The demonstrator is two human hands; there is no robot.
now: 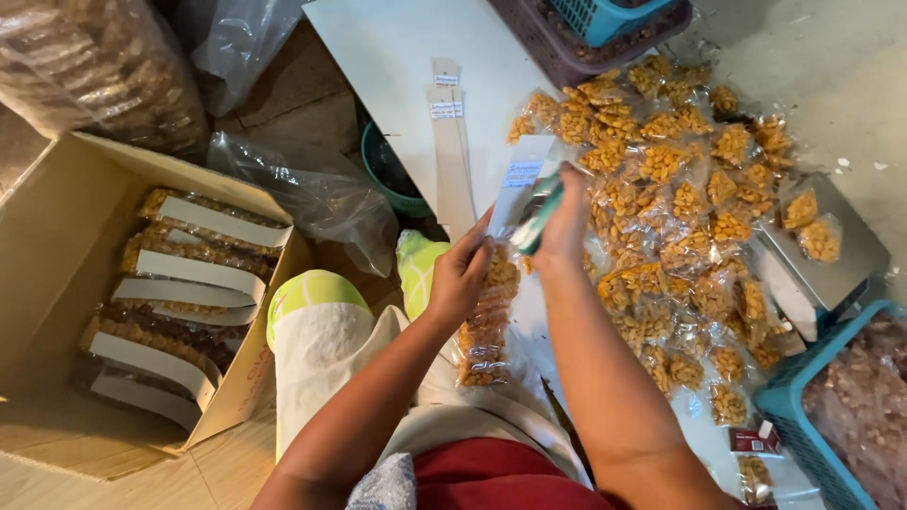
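Note:
My left hand (460,272) grips the top of a hanging strip of small clear nut packets (487,326) where it meets a white card header (518,184). My right hand (563,219) is closed around a green stapler (537,213) pressed against that card. The strip dangles down over my lap. A big heap of small filled nut packets (680,189) lies just right of my hands on the white surface.
A cardboard box (57,217) at left holds finished carded strips (194,274). Spare white cards (452,151) lie on the board ahead. A metal scale (831,274) carries two packets; blue baskets (803,406) stand at right and top. Plastic bags sit upper left.

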